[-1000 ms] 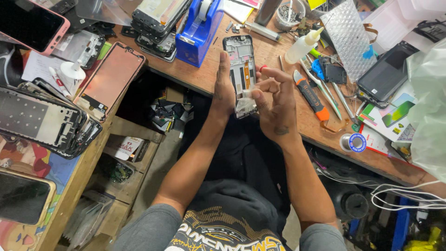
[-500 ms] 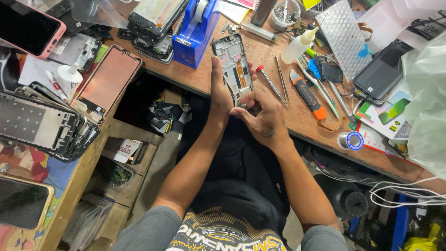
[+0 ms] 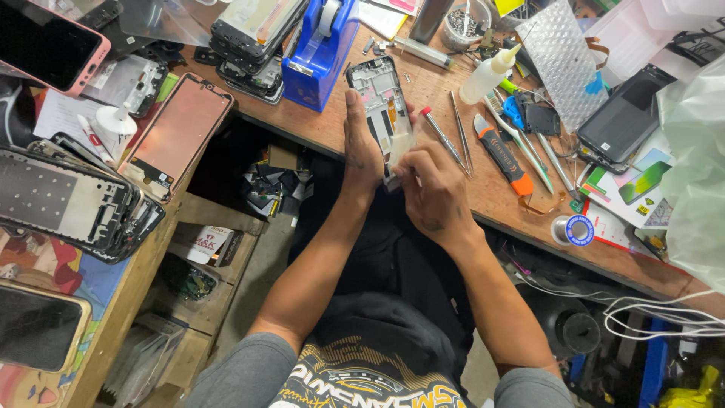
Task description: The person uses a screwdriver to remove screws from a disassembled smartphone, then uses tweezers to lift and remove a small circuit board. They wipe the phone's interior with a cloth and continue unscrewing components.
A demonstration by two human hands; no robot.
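The worktop (image 3: 453, 196) is brown wood, carrying a blue tape dispenser (image 3: 321, 57) and an orange-and-black handled knife (image 3: 502, 155). A pink-edged phone (image 3: 45, 45) has a black screen, the squeeze bottle (image 3: 487, 75) is white with a yellow tip, and the open phone frame (image 3: 377, 102) is grey with orange strips.

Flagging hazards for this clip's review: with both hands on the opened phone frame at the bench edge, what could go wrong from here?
1. The phone frame lies near the bench edge, steadied only by the left hand; a slip could send it to the floor.
2. The right hand presses a small pale piece at the frame's lower end; too much force might bend or crack it.
3. Tweezers and a red-tipped screwdriver lie close to the right hand and could be knocked off.
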